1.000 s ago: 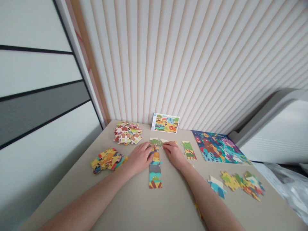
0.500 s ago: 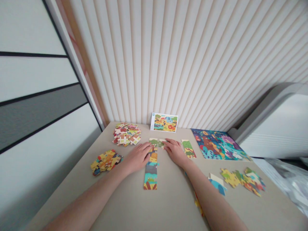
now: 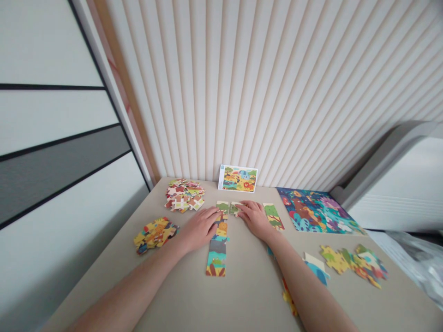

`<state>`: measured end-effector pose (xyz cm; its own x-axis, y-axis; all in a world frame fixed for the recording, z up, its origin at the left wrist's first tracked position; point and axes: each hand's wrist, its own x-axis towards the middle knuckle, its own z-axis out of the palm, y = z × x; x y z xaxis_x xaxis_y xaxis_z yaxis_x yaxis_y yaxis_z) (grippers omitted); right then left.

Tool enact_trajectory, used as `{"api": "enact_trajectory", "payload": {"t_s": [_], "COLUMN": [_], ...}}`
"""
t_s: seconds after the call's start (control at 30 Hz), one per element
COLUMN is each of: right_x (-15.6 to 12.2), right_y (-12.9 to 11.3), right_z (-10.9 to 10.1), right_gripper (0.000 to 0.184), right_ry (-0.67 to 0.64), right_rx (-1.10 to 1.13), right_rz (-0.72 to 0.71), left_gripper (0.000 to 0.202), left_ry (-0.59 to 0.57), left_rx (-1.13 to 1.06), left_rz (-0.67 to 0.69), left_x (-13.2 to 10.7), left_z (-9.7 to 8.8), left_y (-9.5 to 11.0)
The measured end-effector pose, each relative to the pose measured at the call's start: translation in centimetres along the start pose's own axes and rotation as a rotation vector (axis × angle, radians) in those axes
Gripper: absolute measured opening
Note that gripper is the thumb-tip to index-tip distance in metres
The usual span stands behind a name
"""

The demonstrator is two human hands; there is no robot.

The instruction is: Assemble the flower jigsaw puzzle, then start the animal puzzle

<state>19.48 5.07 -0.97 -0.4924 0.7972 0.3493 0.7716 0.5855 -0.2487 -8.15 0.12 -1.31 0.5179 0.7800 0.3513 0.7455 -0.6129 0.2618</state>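
A light, stiff cardboard jigsaw piece (image 3: 235, 208) lies at 1 o'clock from the column of joined pieces (image 3: 216, 260) on the tabletop (image 3: 242, 290). The right grip (image 3: 255, 218) is flat and open, fingertips on it; the left grip (image 3: 200, 229) is open against the column. Thin, so best taken by its edges.

We can read no words or numbers in this view. On the picture card (image 3: 237, 178) stands a small bluish mark (image 3: 221, 180) in the upper left corner, but it is too small for us to read. On the jigsaw puzzle pieces (image 3: 184, 195) we also find no readable text.
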Motion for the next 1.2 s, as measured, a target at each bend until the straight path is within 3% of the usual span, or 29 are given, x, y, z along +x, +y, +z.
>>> {"api": "enact_trajectory", "payload": {"t_s": [0.47,0.6,0.73,0.9,1.07,1.2], "right_x": [0.9,0.6,0.3,-1.6,-5.2,-6.5], "right_y": [-1.2,-1.6,-1.3,-0.2,3.2,4.4], "right_z": [-0.1,-0.9,-2.5,-4.6,-5.6,-5.2], "right_gripper": [0.038,0.036,0.035,0.028,0.029,0.028], "right_ry": [-0.111,-0.079,-0.004,-0.058,0.137,0.154], "right_rx": [-0.074,-0.078,-0.108,-0.124,-0.118,-0.063], "right_rz": [-0.013,-0.027,0.135,0.179,0.344,0.342], "left_gripper": [0.047,0.046,0.043,0.043,0.046,0.049], "left_ry": [-0.002,0.002,0.000,-0.006,0.012,0.008], "left_rx": [0.008,0.003,0.007,0.014,-0.004,0.003], "left_rz": [0.008,0.011,0.023,0.024,0.021,0.028], "left_x": [0.2,0.1,0.0,0.0,0.0,-0.1], "left_z": [0.0,0.0,0.1,0.5,0.5,0.1], "left_y": [0.0,0.1,-0.1,-0.5,-0.4,-0.2]}}
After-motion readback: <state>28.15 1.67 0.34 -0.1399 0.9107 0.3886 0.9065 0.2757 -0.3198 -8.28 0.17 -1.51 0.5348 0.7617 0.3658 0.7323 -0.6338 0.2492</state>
